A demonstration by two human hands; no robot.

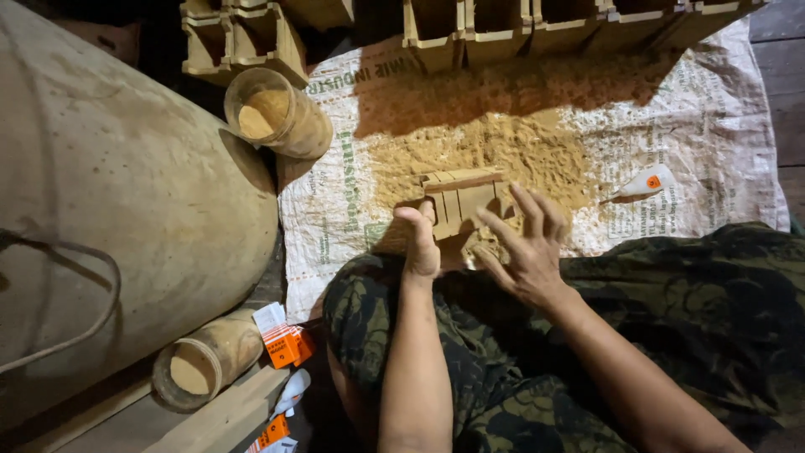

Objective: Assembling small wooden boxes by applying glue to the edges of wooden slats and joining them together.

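Observation:
A small wooden slatted box (459, 200) stands on a white woven sack (713, 143) that is covered with sawdust (503, 151). My left hand (419, 243) grips the box's left side, thumb up against it. My right hand (524, 247) rests on its right side with the fingers spread over the slats. Both forearms reach out over my legs in dark patterned trousers (671, 335).
A row of similar wooden boxes (537, 25) lines the far edge of the sack. A small glue bottle (646, 184) lies at right. A bamboo cup of sawdust (272, 113) and a big rounded vessel (117, 210) stand at left, with a bamboo tube (205, 361) and orange packets (285, 344) below.

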